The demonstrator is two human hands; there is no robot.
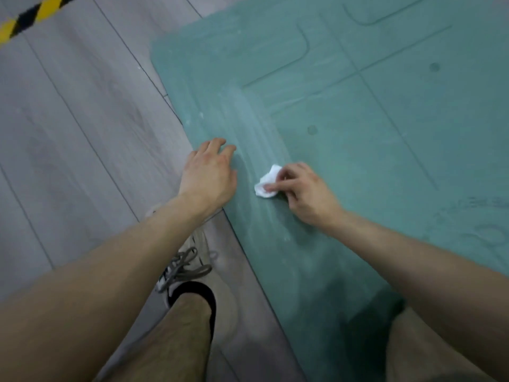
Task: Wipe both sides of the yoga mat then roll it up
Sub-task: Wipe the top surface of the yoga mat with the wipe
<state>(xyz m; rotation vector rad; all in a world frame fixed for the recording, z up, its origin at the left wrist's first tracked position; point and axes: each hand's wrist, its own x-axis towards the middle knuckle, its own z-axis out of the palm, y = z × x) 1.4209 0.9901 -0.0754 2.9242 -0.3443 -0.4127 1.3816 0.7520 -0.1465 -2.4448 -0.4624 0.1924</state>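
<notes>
Mat (358, 133): teal, unrolled, lying flat on the floor (82, 133), printed lines and dots facing up. One rounded corner is visible at its far left. Pale streaks run along its left margin.

Left hand (209, 175): palm down across the mat's left edge, fingers straight and slightly spread, clamped on nothing. Judged to be pinning the mat.

Right hand (305, 191): on the mat just inside that edge, thumb and fingertips pinched on a crumpled white wipe (265, 183), which is pressed to the surface.

Handling (judgement): the mat looks thin, soft and floppy, light for its area and not fragile. The top looks grippy, so the wipe may drag and the mat may creep on the smooth floor, which would explain the pinning hand. To turn it over, take a long edge or two corners with both hands. To roll it, start from a short end and keep the edges square. The wipe is small and may shred.

Surroundings: a laced shoe (187, 268) stands on the floor just off the mat's left edge, with a bare leg above it. Yellow-black tape (27, 17) lies well off the mat's far corner. The foot and knees are the only things close enough to get in the way of the turn.
</notes>
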